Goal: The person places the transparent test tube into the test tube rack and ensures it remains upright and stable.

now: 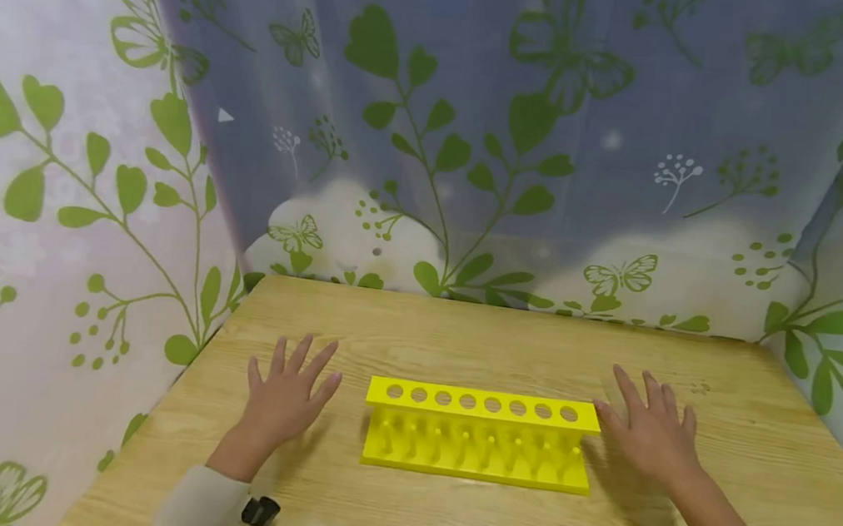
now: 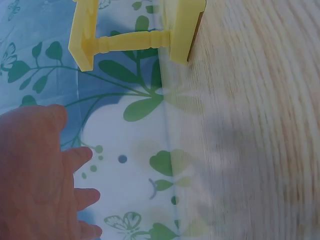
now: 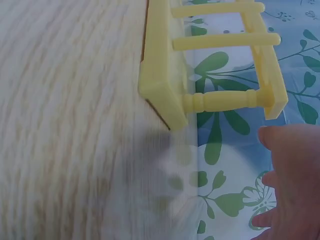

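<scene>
A yellow test tube rack (image 1: pixel 474 476) stands on the wooden table between my two hands. Its top plate has a row of several round holes, and upright pegs line the base below. My left hand (image 1: pixel 285 401) is to the left of the rack, apart from it, with fingers spread and nothing held. On the other side, my right hand (image 1: pixel 651 433) has its fingers spread too, the thumb tip right at the top plate's right end. In the right wrist view, the rack's end post (image 3: pixel 225 101) shows close to the thumb. The left wrist view shows the opposite end post (image 2: pixel 132 41).
The wooden table (image 1: pixel 356 324) runs back to a blue and white curtain (image 1: pixel 429 172) printed with green leaves and butterflies. More patterned cloth (image 1: pixel 53 264) hangs along the left side. Dark straps (image 1: pixel 261 513) sit at both wrists by the light sleeves.
</scene>
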`<state>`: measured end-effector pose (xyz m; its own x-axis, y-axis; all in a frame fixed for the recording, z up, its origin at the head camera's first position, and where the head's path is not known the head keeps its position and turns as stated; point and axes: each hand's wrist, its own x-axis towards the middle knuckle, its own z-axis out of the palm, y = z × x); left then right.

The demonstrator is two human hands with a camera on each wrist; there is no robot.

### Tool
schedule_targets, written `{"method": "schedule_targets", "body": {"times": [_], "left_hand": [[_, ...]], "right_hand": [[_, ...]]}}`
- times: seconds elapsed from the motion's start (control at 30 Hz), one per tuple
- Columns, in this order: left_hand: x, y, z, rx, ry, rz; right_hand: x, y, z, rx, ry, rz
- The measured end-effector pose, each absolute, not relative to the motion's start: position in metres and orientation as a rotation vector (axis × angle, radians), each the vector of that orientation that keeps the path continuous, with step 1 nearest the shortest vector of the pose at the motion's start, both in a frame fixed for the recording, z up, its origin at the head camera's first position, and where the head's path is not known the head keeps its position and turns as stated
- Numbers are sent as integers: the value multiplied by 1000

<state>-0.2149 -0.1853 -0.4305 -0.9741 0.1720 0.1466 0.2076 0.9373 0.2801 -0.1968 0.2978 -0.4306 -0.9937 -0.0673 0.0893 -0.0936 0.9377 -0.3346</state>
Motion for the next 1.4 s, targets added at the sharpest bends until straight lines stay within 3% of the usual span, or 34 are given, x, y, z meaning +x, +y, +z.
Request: {"method": "schedule_targets", "body": {"times": [1.4], "left_hand": [[-209,-127,-419,-458,-2862,-617]], "right_hand": [[-211,296,-421,28,-3038,773]]}}
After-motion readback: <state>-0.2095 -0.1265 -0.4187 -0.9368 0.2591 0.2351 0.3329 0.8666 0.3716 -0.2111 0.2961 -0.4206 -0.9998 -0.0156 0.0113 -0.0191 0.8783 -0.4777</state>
